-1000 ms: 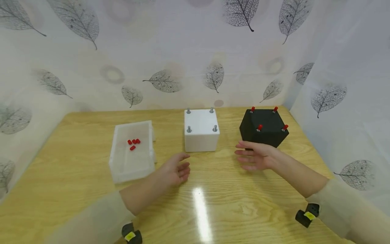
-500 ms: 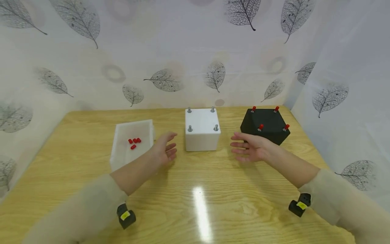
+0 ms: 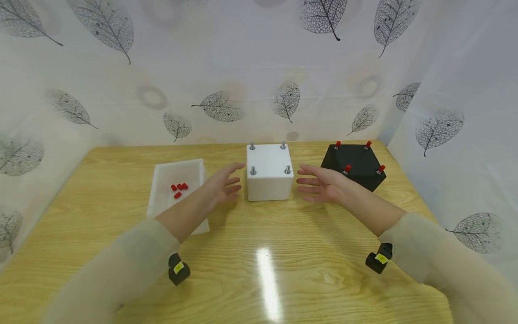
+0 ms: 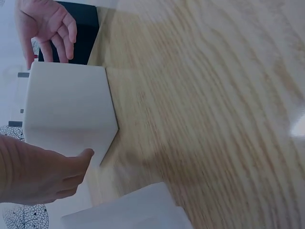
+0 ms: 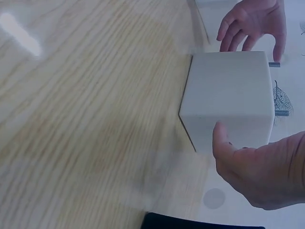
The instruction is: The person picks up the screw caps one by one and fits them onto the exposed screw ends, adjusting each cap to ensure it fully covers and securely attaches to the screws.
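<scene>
A white block (image 3: 269, 173) with upright metal bolts (image 3: 288, 169) at its top corners stands mid-table. My left hand (image 3: 225, 183) is at its left side, fingers extended and holding nothing. On the opposite side my right hand (image 3: 321, 183) faces it, fingers spread, palm toward the block. The left wrist view has the left thumb and fingers (image 4: 71, 176) overlapping the block's near side. In the right wrist view the right thumb lies across the block (image 5: 228, 86) edge, the other fingers mostly hidden.
Behind my right forearm sits a black block (image 3: 354, 164) whose corner bolts carry red caps (image 3: 381, 169). To the left, partly covered by my left forearm, a white tray (image 3: 162, 180) holds several loose red caps (image 3: 177, 195). A leaf-patterned curtain (image 3: 226, 54) hangs behind the table.
Both hands have moved forward and now flank the white block closely. The right hand came left from in front of the black block. The blocks and tray stay put.
</scene>
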`<state>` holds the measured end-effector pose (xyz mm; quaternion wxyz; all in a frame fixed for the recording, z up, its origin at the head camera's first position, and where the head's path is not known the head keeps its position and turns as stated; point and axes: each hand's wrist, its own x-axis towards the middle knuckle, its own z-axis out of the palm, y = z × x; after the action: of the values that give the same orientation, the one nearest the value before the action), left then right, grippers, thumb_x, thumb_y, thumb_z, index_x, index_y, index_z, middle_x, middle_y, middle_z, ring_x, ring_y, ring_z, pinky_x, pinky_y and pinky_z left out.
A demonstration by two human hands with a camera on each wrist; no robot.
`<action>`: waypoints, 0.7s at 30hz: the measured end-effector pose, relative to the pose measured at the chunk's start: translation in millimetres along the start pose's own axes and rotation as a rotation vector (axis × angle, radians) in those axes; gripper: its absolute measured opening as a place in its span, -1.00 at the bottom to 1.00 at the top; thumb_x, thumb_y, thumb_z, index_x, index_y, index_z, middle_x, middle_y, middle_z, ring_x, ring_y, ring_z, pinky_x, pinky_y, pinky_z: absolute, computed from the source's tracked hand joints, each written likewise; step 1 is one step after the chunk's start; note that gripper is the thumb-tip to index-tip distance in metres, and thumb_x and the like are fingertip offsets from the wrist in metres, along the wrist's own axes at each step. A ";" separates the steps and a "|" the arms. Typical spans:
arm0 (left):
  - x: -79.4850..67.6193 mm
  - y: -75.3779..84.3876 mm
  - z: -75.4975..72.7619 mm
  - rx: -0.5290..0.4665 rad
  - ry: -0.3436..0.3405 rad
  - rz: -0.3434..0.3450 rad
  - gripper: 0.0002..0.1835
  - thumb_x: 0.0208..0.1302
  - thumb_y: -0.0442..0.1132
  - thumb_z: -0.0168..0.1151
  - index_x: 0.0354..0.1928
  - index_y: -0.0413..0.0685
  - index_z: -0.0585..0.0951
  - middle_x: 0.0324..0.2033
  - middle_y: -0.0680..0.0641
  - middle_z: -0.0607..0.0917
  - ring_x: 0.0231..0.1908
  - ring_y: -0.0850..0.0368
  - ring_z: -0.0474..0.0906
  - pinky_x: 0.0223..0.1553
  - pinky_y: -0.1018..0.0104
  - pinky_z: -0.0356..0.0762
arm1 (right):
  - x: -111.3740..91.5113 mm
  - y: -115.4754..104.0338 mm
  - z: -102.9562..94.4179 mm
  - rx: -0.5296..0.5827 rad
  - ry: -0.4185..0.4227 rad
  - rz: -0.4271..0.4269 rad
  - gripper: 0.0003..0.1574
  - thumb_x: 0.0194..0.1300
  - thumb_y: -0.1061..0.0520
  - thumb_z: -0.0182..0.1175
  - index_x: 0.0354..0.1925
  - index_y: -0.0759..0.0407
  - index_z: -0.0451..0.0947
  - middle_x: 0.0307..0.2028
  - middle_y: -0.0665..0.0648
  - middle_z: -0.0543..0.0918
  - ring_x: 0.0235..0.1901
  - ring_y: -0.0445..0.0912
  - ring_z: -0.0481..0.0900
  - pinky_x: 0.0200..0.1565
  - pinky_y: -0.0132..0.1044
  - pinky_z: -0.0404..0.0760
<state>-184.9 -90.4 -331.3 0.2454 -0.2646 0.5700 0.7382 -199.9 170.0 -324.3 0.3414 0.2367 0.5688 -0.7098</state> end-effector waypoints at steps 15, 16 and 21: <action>29.8 16.4 13.9 0.052 0.022 -0.041 0.01 0.07 0.08 0.37 0.46 0.17 -0.03 0.40 -0.16 0.12 0.35 -0.14 0.10 0.24 -0.14 0.28 | 19.3 -12.6 23.3 -0.009 0.016 0.009 -0.10 0.28 -0.22 0.11 0.44 -0.03 0.02 0.43 0.14 0.08 0.38 0.06 0.10 0.37 -0.05 0.15; 31.0 16.3 14.3 0.046 0.023 -0.047 0.01 0.07 0.08 0.37 0.46 0.17 -0.03 0.40 -0.15 0.13 0.35 -0.14 0.11 0.23 -0.15 0.29 | 21.3 -13.0 24.4 -0.005 0.015 0.012 -0.08 0.27 -0.22 0.12 0.45 -0.04 0.00 0.44 0.14 0.07 0.39 0.05 0.10 0.36 -0.05 0.15; 33.6 15.1 18.7 0.017 0.044 -0.077 -0.06 0.07 0.04 0.39 0.43 0.14 0.07 0.37 -0.13 0.21 0.32 -0.05 0.20 0.23 -0.14 0.28 | 32.9 -16.0 30.2 -0.004 0.043 0.028 -0.17 0.25 -0.19 0.16 0.36 -0.06 0.07 0.38 0.10 0.17 0.33 0.00 0.18 0.33 -0.04 0.21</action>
<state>-221.8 -73.6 -339.2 0.2636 -0.3003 0.5709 0.7172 -231.9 135.5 -330.5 0.3393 0.2594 0.5741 -0.6986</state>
